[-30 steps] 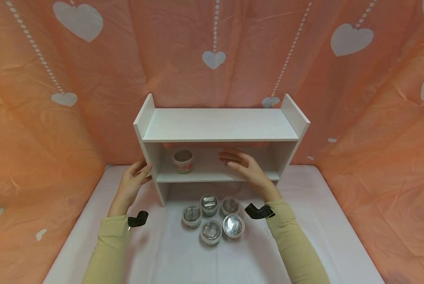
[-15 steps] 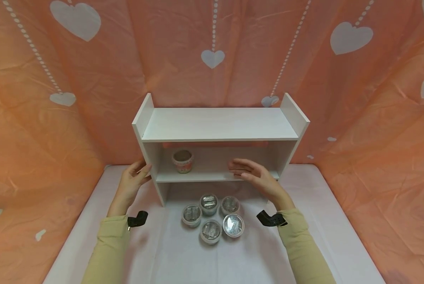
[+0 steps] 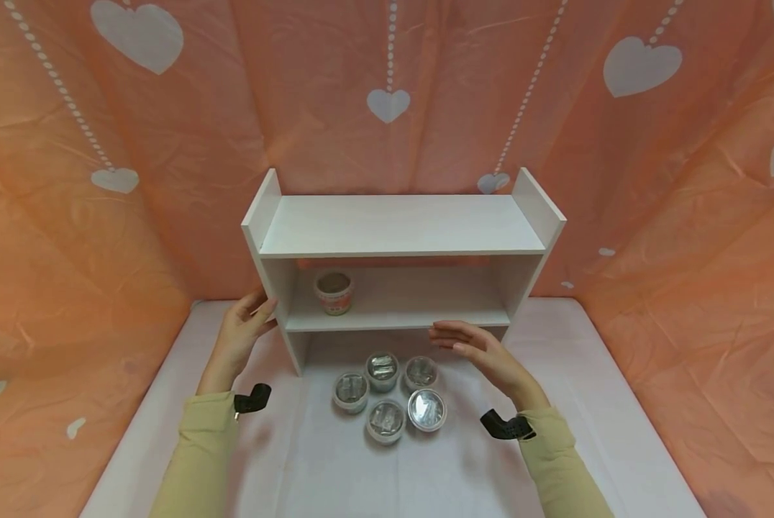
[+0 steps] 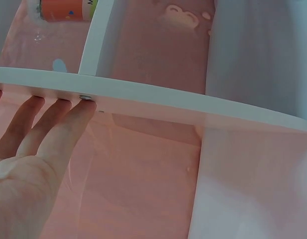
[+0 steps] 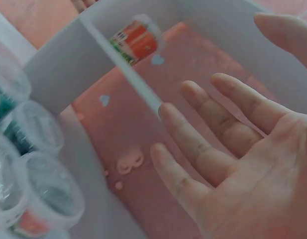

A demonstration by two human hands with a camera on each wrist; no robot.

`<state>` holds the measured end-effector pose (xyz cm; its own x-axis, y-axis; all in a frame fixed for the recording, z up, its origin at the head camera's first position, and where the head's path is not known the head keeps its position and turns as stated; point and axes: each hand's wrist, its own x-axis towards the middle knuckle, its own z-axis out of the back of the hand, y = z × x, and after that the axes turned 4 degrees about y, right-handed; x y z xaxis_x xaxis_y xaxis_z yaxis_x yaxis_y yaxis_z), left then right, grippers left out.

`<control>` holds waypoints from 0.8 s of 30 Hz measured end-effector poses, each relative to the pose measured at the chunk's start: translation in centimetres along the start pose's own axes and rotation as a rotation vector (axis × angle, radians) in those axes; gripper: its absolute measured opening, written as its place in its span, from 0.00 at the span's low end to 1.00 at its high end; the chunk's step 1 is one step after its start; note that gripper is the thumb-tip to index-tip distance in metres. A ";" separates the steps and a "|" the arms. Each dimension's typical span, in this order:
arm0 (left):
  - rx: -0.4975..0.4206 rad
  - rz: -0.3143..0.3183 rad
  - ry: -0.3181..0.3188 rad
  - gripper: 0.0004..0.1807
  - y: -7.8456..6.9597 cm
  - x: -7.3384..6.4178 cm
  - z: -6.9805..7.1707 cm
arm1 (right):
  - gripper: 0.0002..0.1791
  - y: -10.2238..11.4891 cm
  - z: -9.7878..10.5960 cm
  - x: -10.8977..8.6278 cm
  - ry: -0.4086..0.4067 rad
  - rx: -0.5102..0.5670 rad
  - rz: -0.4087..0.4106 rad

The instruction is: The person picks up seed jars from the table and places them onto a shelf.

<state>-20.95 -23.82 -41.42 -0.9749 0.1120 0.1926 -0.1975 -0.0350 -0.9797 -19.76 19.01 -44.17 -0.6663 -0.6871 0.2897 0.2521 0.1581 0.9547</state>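
Note:
A white shelf unit [image 3: 400, 224] stands on the table. One tub [image 3: 334, 291] with a red-orange label sits on the left part of its middle board. My left hand [image 3: 238, 334] rests its fingertips against the outer left panel; the left wrist view shows the fingers [image 4: 63, 129] extended along that panel. In front of the middle board's right half hovers my right hand [image 3: 487, 360], holding nothing, its fingers [image 5: 190, 144] spread in the right wrist view. Several clear-lidded tubs [image 3: 385, 422] are grouped on the table before the shelf, left of that hand.
White cloth covers the table [image 3: 335, 482]. Orange sheeting [image 3: 439, 129] with white hearts hangs behind and at both sides. The shelf's side panels [image 3: 539, 205] rise above its top board.
My right hand has drawn back from inside the middle shelf, moving toward me and to the right. The left hand and the tubs have stayed in place.

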 end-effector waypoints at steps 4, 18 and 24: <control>-0.006 -0.005 0.001 0.30 0.0 0.1 0.0 | 0.23 -1.2 -0.2 -1.0 -0.013 0.008 -0.017; -0.001 0.008 -0.013 0.31 0.1 0.1 0.0 | 0.23 -5.7 -0.6 -4.8 -0.073 0.079 -0.090; 0.004 0.000 -0.014 0.31 0.0 0.0 0.0 | 0.24 -6.8 -0.9 -6.0 -0.070 0.084 -0.106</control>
<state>-20.94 -23.79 -41.43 -0.9762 0.0979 0.1934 -0.1979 -0.0385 -0.9795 -16.86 21.37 -52.49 -0.7343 -0.6522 0.1885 0.1205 0.1481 0.9816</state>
